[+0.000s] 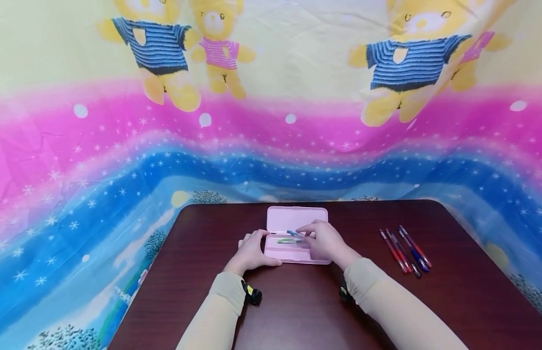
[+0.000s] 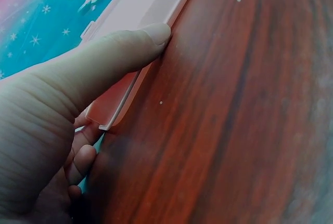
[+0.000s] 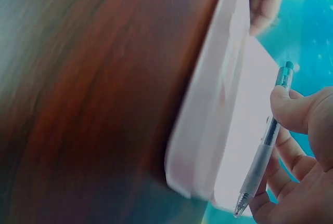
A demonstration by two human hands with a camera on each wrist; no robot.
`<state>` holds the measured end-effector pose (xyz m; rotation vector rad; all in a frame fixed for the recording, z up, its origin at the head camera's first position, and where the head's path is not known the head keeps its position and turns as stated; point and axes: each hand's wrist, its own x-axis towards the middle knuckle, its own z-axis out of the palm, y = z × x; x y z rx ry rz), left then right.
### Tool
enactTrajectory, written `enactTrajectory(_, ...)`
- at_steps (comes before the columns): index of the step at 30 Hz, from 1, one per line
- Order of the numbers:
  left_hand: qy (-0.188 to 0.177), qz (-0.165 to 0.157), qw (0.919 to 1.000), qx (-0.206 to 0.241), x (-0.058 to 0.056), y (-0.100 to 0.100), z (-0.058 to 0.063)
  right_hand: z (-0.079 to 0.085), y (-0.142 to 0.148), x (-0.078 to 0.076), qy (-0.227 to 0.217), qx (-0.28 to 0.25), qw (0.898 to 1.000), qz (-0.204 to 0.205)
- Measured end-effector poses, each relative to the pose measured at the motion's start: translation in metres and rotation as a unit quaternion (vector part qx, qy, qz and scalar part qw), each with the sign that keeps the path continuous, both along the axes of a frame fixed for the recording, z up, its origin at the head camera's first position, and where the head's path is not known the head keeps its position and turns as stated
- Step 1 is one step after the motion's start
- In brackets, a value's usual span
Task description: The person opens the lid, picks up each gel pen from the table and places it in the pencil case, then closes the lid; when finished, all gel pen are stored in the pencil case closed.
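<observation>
left sleeve: pale cream, bunched cuff | right sleeve: matching cream | left wrist camera: black, yellow marking | right wrist camera: black, partly hidden

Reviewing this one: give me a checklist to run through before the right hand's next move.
1. Pencil case open: ok, lid folded back.
2. Case steadied: ok, left hand grips its left end.
3. Pen secure: ok, right hand holds it over the case.
4. Pen tip retracted: cannot tell, too small.
5. Right end of the case free: cannot tell, right hand covers it.
6. Loose pens apart from the right hand: ok, they lie farther right.
</observation>
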<state>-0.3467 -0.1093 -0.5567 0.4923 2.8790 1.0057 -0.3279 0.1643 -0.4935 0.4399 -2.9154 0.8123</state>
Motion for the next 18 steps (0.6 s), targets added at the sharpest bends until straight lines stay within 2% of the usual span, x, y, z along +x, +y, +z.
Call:
enactTrajectory(4, 0.001, 0.003, 1.0, -0.001, 0.0, 0.0, 0.0, -0.007, -0.017, -0.001, -0.019, -0.002, 1.0, 0.008)
enactTrajectory(8, 0.005, 0.002, 1.0, -0.003, 0.0, 0.0, 0.001, -0.013, -0.028, -0.002, -0.015, 0.009, 1.0, 0.011)
enactTrajectory(18, 0.006, -0.003, 1.0, -0.002, 0.001, 0.0, 0.002, -0.02, -0.036, -0.006, -0.033, 0.061, 0.997, -0.027)
